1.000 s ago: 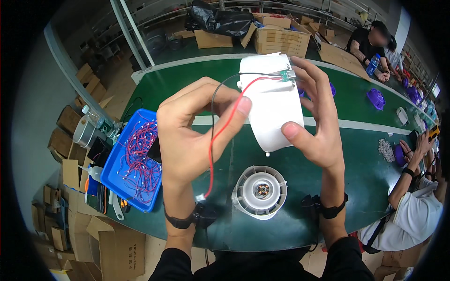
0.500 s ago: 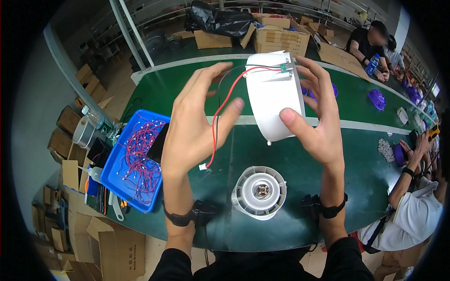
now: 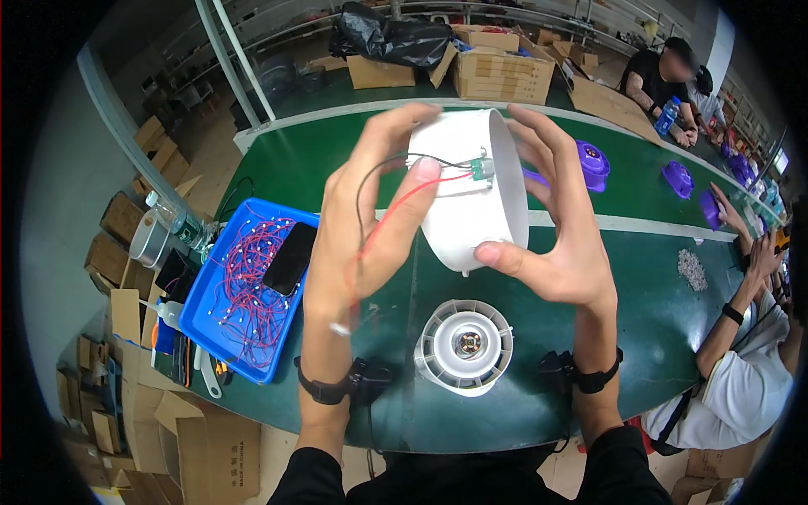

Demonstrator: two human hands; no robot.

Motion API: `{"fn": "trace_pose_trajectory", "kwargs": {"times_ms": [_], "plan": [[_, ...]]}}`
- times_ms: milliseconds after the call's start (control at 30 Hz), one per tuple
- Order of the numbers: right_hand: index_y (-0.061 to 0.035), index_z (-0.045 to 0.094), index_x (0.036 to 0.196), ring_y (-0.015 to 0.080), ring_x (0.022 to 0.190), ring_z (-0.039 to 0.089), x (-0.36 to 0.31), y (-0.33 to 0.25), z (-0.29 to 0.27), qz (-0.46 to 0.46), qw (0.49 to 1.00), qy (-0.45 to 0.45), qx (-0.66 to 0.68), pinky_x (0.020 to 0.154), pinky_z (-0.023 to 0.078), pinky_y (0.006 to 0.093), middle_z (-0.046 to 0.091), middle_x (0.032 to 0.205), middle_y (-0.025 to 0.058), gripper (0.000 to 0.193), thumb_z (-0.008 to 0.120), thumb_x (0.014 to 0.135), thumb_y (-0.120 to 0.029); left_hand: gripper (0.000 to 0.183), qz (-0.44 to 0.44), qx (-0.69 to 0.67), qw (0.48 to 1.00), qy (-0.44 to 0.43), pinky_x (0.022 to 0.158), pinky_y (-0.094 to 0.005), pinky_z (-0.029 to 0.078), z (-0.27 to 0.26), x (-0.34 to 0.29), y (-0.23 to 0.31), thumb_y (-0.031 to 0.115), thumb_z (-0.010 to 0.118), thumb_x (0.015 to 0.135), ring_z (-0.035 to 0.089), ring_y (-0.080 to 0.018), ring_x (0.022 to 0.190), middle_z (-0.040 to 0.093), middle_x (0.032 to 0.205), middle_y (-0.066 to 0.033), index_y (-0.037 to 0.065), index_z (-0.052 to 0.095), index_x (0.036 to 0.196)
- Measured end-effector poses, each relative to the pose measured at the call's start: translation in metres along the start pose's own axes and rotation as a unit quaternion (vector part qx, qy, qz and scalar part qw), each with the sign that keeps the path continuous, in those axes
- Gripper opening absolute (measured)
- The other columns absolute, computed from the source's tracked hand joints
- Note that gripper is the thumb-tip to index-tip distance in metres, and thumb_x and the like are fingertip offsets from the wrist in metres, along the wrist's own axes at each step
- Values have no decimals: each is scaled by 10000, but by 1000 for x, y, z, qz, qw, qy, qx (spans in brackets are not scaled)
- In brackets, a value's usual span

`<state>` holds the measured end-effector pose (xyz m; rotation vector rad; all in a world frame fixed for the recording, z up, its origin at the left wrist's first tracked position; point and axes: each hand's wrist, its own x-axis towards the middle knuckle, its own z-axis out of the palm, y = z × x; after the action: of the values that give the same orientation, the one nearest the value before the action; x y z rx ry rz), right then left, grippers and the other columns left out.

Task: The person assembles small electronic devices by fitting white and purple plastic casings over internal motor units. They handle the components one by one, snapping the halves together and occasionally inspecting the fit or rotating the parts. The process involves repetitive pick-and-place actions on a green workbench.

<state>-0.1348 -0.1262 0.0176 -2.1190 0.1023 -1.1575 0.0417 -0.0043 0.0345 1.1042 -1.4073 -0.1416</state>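
Above the green workbench (image 3: 379, 421), a white plastic cylinder-shaped housing (image 3: 467, 215) is held between my two hands, its open rim facing right. My left hand (image 3: 353, 227) grips its left side, thumb pressed near the wires. Wrapped round the right side is my right hand (image 3: 568, 244), its thumb on the lower wall. A small green circuit board (image 3: 482, 169) sits on the housing's outer wall. From it, black and red wires (image 3: 396, 204) run across my left hand, the red one smeared by motion. Below stands a white finned fan part (image 3: 465, 347) with copper windings in its middle.
At left, a blue tray (image 3: 198, 328) holds many red wires (image 3: 252, 295) and a black phone (image 3: 288, 258). Purple plastic parts (image 3: 593, 164) lie beyond my right hand. Small white pieces (image 3: 693, 270) form a pile at right, near a co-worker's arm (image 3: 736, 303).
The housing has moved left and turned, bringing its open rim more into view. My left hand, apart from it before, now grips it. The wires have swung left.
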Motion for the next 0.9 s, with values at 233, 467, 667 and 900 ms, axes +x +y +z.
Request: {"fn": "trace_pose_trajectory", "kwargs": {"times_ms": [233,467,667,900], "plan": [[-83,247,1576,439,1462,379,4,5,-25,-179,982,-39,-45,1189,314,558,367,1557,304,1282,988,571,-372,1056,14,-122,982,-142,1207,-501,265,-14,1,-9,343,799,787,327,-382,1500,344,1586,-258,-3,218,1598],[-195,285,1567,512,1469,338,7,3,-29,-238,969,-60,-14,1190,284,617,324,1570,353,1267,1008,545,-394,1185,102,-192,957,-190,1236,-485,193,-12,2,-19,385,766,714,268,-388,1532,275,1624,-274,-37,129,1620],[-249,353,1539,521,1462,344,6,-1,-25,-238,968,-75,7,1175,314,606,331,1562,359,1185,1001,557,-389,1115,24,-176,971,-158,1217,-459,239,-13,-4,-3,378,771,711,346,-369,1485,366,1571,-241,-23,218,1592],[-203,564,1409,499,1365,473,2,-21,-14,-234,967,-77,-61,1100,404,548,411,1517,352,920,973,592,-299,850,-27,-216,968,-126,1145,-396,355,-4,-6,2,356,735,850,466,-276,1364,487,1464,-189,-22,357,1510]]}}
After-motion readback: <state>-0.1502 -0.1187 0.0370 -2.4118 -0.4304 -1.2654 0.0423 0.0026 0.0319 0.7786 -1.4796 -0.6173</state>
